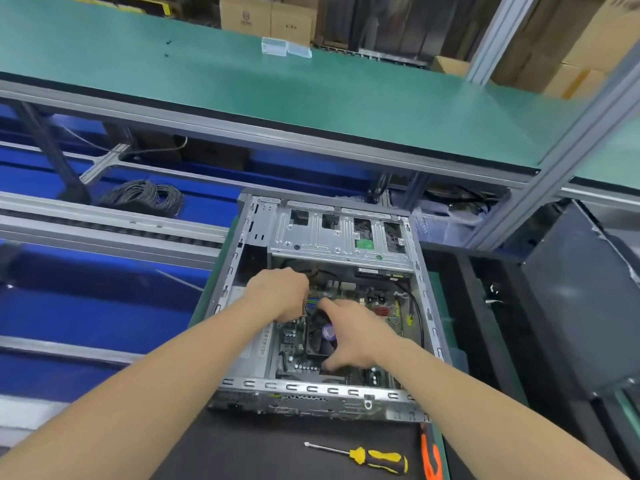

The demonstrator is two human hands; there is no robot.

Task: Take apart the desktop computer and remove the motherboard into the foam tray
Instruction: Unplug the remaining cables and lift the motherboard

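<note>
A long green-topped shelf (311,98) crosses the upper part of the view, with cardboard boxes (270,15) behind it. Below it, on the black-matted counter (259,452), lies an open grey metal desktop computer case (346,233) with its side panel off. The green motherboard (391,310) sits flat inside the case, beneath the silver drive cage. Both bare forearms reach in from the near edge. The right hand (353,334) is spread over the square black cooler fan with a purple sticker (323,337) in the middle of the board, forefinger at the fan's far edge and thumb at its near edge, clasping it. The left hand (280,292) is just beside it at the fan's far left corner, knuckles up and fingers curled downward; the fingertips are hidden, so I cannot tell what it holds. A yellow-and-black-handled screwdriver (377,459) lies on the counter in front of the case, near an orange-handled tool (429,455).
</note>
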